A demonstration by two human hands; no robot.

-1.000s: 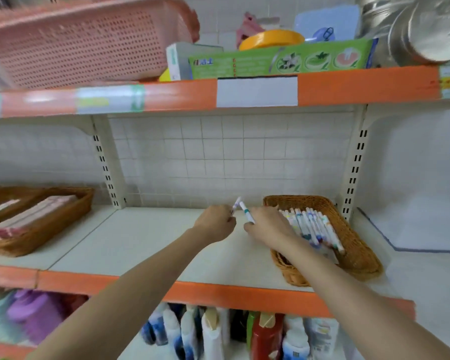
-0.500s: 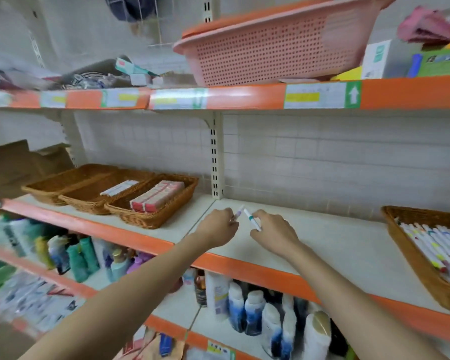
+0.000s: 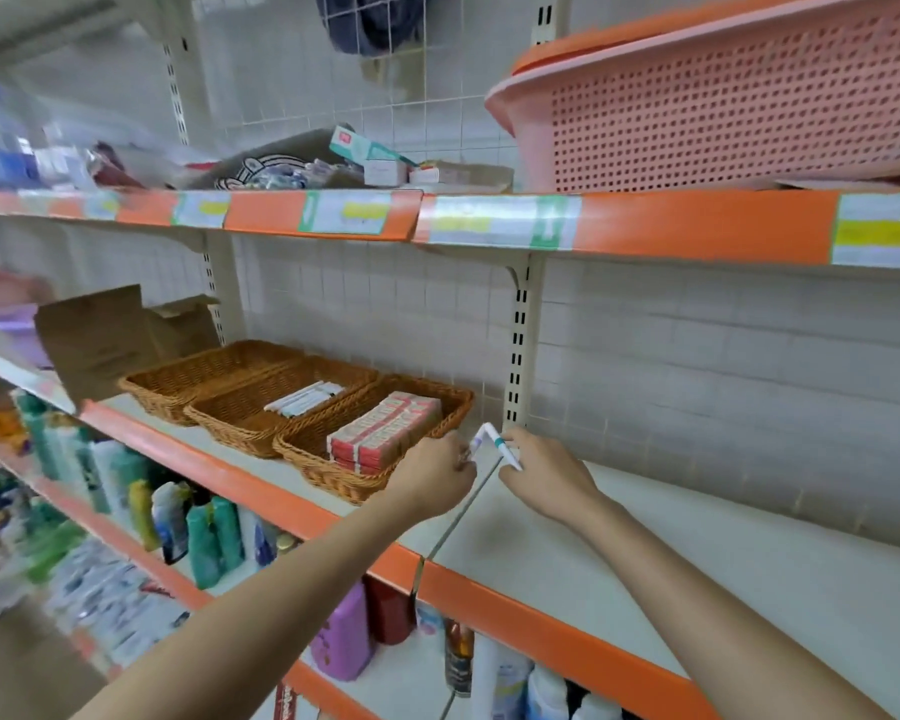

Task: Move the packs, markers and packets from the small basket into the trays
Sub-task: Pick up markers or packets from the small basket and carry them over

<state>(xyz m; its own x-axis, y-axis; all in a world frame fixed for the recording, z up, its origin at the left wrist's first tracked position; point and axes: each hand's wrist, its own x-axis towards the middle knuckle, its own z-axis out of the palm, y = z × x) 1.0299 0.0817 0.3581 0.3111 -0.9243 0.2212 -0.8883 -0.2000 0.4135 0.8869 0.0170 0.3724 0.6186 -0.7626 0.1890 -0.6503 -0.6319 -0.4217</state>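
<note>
My left hand (image 3: 436, 475) is closed on a white marker with a purple band (image 3: 478, 441). My right hand (image 3: 546, 472) is closed on a white marker with a green band (image 3: 502, 449). Both hands hover over the white shelf, just right of three wicker trays. The nearest tray (image 3: 328, 472) holds stacked red-and-white packs (image 3: 383, 431). In the middle tray (image 3: 230, 415) lie several white markers (image 3: 305, 398). The far-left tray (image 3: 178, 374) shows nothing inside. The small basket is out of view.
The shelf's orange front edge (image 3: 552, 613) runs below my arms. A pink perforated basket (image 3: 739, 96) sits on the upper shelf. A brown cardboard box (image 3: 110, 337) stands left of the trays. Bottles (image 3: 204, 543) fill the lower shelf.
The view swung left, and both hands travelled left along the shelf with their markers, from beside the marker basket to beside the three wicker trays. The marker basket left the frame.
</note>
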